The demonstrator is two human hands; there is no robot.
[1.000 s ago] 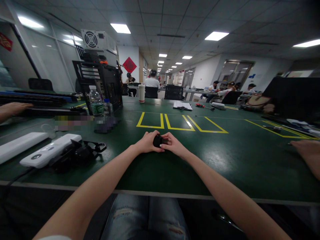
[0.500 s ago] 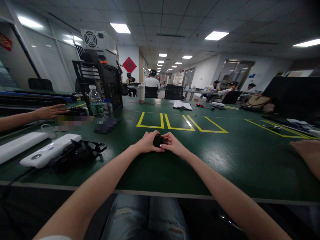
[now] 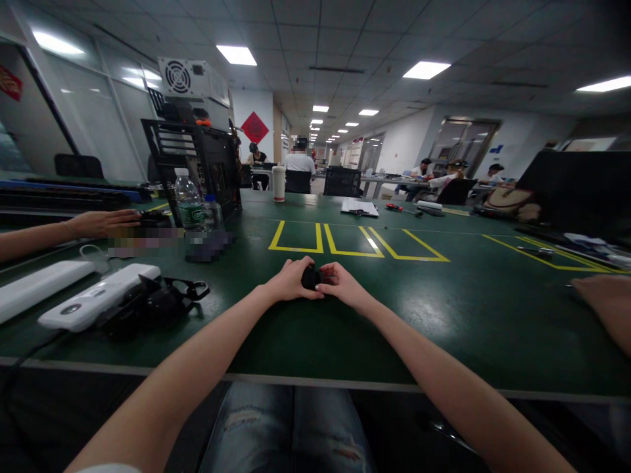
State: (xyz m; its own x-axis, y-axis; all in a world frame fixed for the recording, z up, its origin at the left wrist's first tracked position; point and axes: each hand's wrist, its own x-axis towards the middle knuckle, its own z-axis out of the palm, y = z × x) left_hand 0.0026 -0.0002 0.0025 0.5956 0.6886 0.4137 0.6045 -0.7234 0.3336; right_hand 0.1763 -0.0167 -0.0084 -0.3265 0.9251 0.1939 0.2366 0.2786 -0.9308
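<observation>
Between my two hands, low over the green table (image 3: 345, 348), is a small black object (image 3: 310, 277); its kind I cannot make out. My left hand (image 3: 290, 278) wraps round its left side, with the thumb below and the fingers over the top. Fingers and thumb of my right hand (image 3: 338, 281) are bent against its right side in a pinch. Part of the object is hidden behind the fingers. Just beyond my hands, yellow tape outlines (image 3: 353, 255) mark the tabletop.
To the left lie a white power strip (image 3: 101, 295) and a black strapped item (image 3: 160, 299). Behind them stand a water bottle (image 3: 190, 200) and an open computer case (image 3: 211, 167). Farther back are a white cup (image 3: 279, 184), a clipboard (image 3: 359, 207) and a screwdriver (image 3: 401, 209). Other people's hands (image 3: 101, 223) rest at both sides.
My hands and the black object stay almost in place. The other person's hand at the left has shifted slightly to the right.
</observation>
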